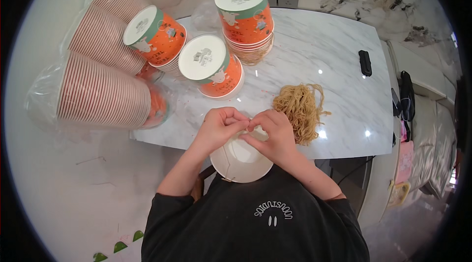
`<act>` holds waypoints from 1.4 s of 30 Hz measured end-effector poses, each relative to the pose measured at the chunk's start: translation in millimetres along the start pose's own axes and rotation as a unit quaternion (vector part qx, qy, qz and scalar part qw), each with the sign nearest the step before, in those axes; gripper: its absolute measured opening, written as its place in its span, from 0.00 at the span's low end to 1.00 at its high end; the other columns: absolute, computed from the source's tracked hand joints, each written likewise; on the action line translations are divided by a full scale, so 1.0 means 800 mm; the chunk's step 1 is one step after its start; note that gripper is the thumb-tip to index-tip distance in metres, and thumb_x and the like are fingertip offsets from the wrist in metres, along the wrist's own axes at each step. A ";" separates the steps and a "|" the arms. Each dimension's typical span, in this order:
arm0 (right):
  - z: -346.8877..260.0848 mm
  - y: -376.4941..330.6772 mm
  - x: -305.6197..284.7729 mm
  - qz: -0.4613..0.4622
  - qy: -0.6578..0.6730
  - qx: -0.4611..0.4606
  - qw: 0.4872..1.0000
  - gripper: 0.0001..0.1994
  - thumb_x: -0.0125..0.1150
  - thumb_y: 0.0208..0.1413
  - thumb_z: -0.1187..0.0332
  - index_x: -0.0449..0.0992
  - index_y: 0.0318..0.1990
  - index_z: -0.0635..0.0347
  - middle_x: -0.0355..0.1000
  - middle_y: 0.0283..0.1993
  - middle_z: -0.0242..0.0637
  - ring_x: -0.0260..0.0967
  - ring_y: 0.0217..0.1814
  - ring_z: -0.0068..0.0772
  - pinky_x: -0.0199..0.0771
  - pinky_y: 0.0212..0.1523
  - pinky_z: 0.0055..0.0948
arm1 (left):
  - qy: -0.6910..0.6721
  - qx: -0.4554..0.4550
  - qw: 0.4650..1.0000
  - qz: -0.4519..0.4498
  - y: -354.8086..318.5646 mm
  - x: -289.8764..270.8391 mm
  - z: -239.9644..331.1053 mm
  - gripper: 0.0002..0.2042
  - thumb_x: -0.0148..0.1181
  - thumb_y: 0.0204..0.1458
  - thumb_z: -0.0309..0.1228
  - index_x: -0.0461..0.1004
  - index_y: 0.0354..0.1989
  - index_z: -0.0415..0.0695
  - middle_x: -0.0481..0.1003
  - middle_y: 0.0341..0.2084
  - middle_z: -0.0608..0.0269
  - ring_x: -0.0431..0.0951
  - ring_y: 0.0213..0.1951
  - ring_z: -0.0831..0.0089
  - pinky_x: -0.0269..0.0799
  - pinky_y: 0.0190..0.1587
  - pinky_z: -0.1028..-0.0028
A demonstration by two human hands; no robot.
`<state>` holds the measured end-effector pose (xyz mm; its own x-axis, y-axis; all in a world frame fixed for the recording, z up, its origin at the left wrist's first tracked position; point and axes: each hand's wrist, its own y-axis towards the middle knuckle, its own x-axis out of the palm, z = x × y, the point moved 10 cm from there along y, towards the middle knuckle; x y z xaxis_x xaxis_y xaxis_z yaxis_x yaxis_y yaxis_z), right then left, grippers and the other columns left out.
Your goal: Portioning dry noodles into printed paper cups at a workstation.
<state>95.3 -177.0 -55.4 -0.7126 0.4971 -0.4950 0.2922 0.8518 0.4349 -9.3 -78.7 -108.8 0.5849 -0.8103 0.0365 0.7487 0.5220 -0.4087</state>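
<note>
A white paper bowl (239,162) sits tilted against my chest at the near edge of the marble table (319,55). My left hand (220,127) and my right hand (273,131) meet over the bowl's far rim, fingertips pinched together on it. What the fingertips pinch is too small to tell. A pile of tan rubber bands (300,109) lies on the table just right of my right hand.
Upside-down orange and green paper bowls stand in stacks at the back (245,18), the middle (210,65) and the left (156,36). Long bagged sleeves of bowls (98,92) lie at the left. A small black object (365,62) rests at the right.
</note>
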 end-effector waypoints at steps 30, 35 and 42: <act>0.002 0.001 0.006 -0.007 -0.046 -0.093 0.995 0.10 0.71 0.44 0.74 0.77 0.34 0.57 0.75 0.38 0.34 0.74 0.41 0.37 0.71 0.45 0.36 | 0.370 0.198 0.908 0.008 0.004 0.025 0.066 0.08 0.66 0.46 0.25 0.79 0.36 0.41 0.76 0.28 0.62 0.75 0.27 0.72 0.70 0.31 0.73; 0.002 0.004 -0.001 0.012 -0.045 -0.087 0.995 0.10 0.71 0.44 0.74 0.77 0.34 0.57 0.75 0.36 0.33 0.74 0.39 0.38 0.72 0.43 0.35 | 0.410 0.218 0.885 0.028 -0.005 0.031 0.075 0.08 0.66 0.47 0.26 0.80 0.36 0.40 0.76 0.30 0.59 0.78 0.32 0.63 0.73 0.35 0.68; 0.032 0.006 0.000 -0.032 0.120 0.065 0.990 0.07 0.69 0.50 0.75 0.77 0.35 0.59 0.76 0.35 0.35 0.74 0.35 0.31 0.72 0.39 0.30 | 0.251 0.250 0.924 0.140 -0.013 0.009 0.064 0.07 0.70 0.45 0.23 0.83 0.35 0.43 0.79 0.31 0.66 0.66 0.18 0.85 0.61 0.22 0.79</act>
<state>113.0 -168.5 -72.6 -0.8586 0.4009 -0.3195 0.3096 0.9022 0.3002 3.3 -76.5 -57.6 0.6534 -0.5802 -0.4863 0.7137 0.6863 0.1401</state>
